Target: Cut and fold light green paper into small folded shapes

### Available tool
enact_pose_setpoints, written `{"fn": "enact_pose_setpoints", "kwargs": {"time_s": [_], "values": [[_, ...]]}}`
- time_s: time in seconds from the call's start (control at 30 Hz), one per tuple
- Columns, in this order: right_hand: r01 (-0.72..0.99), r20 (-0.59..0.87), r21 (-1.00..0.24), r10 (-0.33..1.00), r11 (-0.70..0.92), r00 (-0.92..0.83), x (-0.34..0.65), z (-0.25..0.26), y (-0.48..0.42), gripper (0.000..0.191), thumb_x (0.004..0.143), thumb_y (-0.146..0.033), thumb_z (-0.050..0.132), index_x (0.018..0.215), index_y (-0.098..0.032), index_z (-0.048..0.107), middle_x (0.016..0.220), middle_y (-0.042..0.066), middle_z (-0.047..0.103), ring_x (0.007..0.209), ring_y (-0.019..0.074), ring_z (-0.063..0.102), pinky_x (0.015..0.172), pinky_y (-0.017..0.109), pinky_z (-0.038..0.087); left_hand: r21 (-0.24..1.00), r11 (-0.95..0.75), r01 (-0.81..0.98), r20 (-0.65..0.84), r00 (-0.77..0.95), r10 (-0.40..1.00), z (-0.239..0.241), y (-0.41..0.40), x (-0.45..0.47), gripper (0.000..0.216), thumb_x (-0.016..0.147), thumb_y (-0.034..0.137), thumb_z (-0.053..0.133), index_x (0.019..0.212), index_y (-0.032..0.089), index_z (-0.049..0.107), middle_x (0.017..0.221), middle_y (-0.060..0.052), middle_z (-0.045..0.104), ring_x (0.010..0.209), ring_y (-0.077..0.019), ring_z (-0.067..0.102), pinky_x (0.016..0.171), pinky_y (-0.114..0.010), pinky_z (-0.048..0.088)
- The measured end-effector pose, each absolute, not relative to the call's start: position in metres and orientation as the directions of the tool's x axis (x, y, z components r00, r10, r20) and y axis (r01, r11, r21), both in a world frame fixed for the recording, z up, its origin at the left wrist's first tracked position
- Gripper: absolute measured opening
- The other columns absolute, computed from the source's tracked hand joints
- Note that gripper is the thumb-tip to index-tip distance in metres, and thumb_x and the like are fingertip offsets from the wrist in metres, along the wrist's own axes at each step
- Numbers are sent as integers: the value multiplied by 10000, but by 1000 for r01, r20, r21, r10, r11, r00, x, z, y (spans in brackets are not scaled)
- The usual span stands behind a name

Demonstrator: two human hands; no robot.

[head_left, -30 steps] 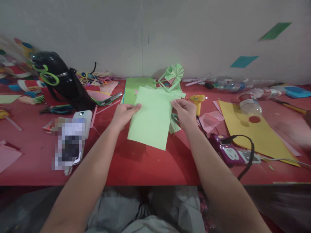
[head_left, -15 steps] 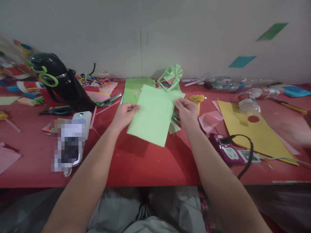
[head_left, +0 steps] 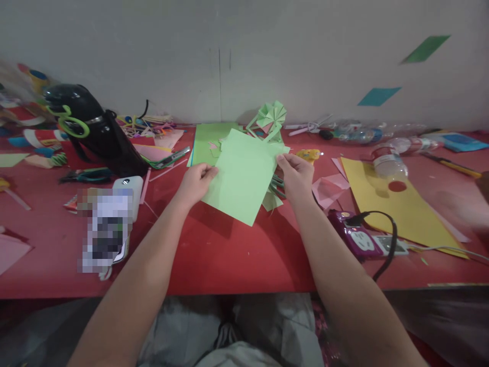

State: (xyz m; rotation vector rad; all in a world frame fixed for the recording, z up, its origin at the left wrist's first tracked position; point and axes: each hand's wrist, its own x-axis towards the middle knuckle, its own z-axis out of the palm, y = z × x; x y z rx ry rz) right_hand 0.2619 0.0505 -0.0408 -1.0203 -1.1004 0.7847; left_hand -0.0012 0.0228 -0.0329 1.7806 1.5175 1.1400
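A light green sheet of paper (head_left: 242, 178) is held tilted above the red table (head_left: 237, 265). My left hand (head_left: 197, 183) pinches its left edge between thumb and fingers. On the opposite side, my right hand (head_left: 296, 176) grips the right edge near the upper corner. Behind the sheet stands a folded green paper flower (head_left: 272, 116), its lower part hidden. Scissors (head_left: 278, 186) and green scraps (head_left: 272, 201) show partly beneath the right side of the sheet. Farther back to the left lies a stack of green paper (head_left: 208, 137).
At left are a black bottle-shaped case (head_left: 99, 130), a phone (head_left: 132, 193) and a utility knife (head_left: 173, 157). To the right lie a purple power strip (head_left: 353, 237) with cables, yellow paper (head_left: 397, 219) and a plastic bottle (head_left: 389, 163). A blurred hand (head_left: 476, 209) shows at the far right.
The green sheet has turned slightly clockwise, its lower corner shifting left and up. Both hands keep their hold on its sides.
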Motion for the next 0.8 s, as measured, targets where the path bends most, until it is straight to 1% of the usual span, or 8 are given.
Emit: {"fn": "enact_pose_setpoints", "kwargs": {"time_s": [0.03, 0.1, 0.27, 0.4, 0.53, 0.67, 0.73, 0.8], "values": [[-37, 321, -938, 902, 346, 288, 262, -41, 51, 276, 731, -499, 773, 764, -233, 707, 727, 6, 692, 704, 178, 680, 674, 333, 585, 829, -248, 501, 269, 31, 963, -33, 23, -1, 254, 901, 411, 575, 785, 186, 596, 697, -1, 575, 655, -148, 496, 640, -274, 338], [-70, 302, -939, 906, 336, 297, 263, -40, 51, 311, 695, -523, 795, 740, -233, 691, 708, 0, 682, 683, 176, 671, 675, 337, 589, 810, -280, 516, 289, 65, 955, -32, 22, 0, 220, 933, 380, 528, 833, 191, 576, 746, -2, 575, 698, -151, 502, 668, -275, 350], [-140, 253, -943, 924, 301, 287, 264, -39, 52, 358, 637, -545, 826, 754, -234, 693, 722, 1, 686, 711, 184, 680, 725, 356, 599, 775, -282, 565, 280, 93, 955, -30, 18, 4, 237, 977, 368, 460, 813, 203, 506, 700, 16, 485, 692, -155, 464, 656, -285, 328], [-185, 243, -936, 929, 301, 279, 265, -39, 53, 365, 611, -541, 845, 729, -235, 685, 705, -9, 675, 671, 174, 666, 725, 360, 601, 799, -281, 532, 271, 99, 957, -30, 17, 5, 238, 970, 403, 477, 863, 196, 527, 756, 3, 543, 705, -153, 488, 661, -280, 337], [-168, 260, -934, 924, 314, 280, 267, -40, 54, 359, 631, -549, 834, 718, -242, 670, 693, -13, 661, 647, 161, 647, 704, 348, 596, 827, -271, 492, 277, 64, 959, -30, 18, 3, 267, 928, 454, 550, 906, 189, 580, 777, -13, 609, 671, -148, 509, 644, -270, 350], [-160, 273, -933, 925, 321, 265, 271, -44, 58, 325, 678, -536, 809, 739, -250, 666, 671, -21, 627, 612, 147, 628, 663, 335, 582, 880, -261, 396, 253, 74, 965, -29, 17, 4, 281, 878, 449, 612, 968, 183, 631, 850, -37, 659, 745, -166, 564, 685, -266, 390], [-137, 284, -936, 924, 325, 258, 273, -45, 59, 316, 707, -538, 788, 748, -253, 657, 661, -25, 614, 601, 144, 625, 638, 329, 572, 879, -267, 395, 242, 115, 964, -29, 16, 5, 265, 880, 442, 602, 928, 184, 637, 825, -28, 643, 734, -164, 554, 681, -269, 389], [-110, 292, -938, 922, 328, 255, 274, -46, 59, 327, 723, -557, 770, 762, -253, 654, 670, -21, 622, 622, 151, 638, 639, 330, 573, 858, -279, 431, 239, 147, 960, -29, 15, 6, 260, 895, 440, 575, 842, 188, 616, 739, -4, 588, 679, -153, 511, 644, -270, 360]]}}
